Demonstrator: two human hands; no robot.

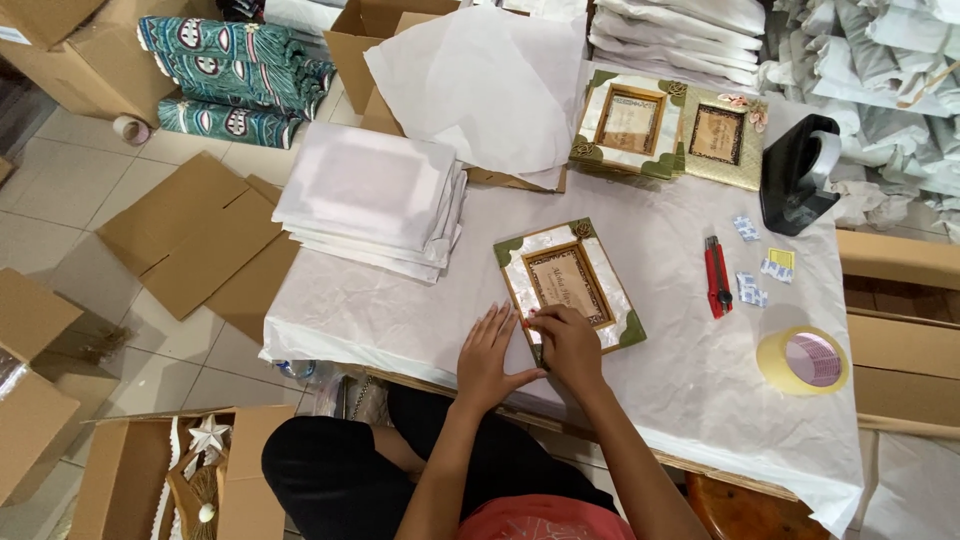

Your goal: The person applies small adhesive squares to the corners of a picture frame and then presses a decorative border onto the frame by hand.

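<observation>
Decorated picture frame (pixel 568 282) lies flat on white paper-covered table (pixel 650 400), approx centre of view, tilted w/ its top toward 11 o'clock; shiny pale border, green corner pieces, brown inner panel. Both hands at its near edge, 6 o'clock of frame. Left hand (pixel 490 362) flat, fingers straight & lightly spread, palm down on the table paper, fingertips touching frame's lower-left edge; grips nothing. Right hand (pixel 568 345) rests over frame's lower edge, fingers curled, tips pinched together at the edge; whether they hold anything small, can't tell.

At 3 o'clock of frame: red utility knife (pixel 718 277), then small white/blue sachets (pixel 750 290) just beside it. Yellow tape roll (pixel 803 360) at 4 o'clock, well apart. Black tape dispenser (pixel 800 172) at 2 o'clock. Two more decorated frames (pixel 665 130) stacked side by side at 1 o'clock. Stack of white-wrapped bundles (pixel 372 198) at 10 o'clock, near table's left edge. Flat cardboard sheets (pixel 190 235) on floor further at 9 o'clock.
</observation>
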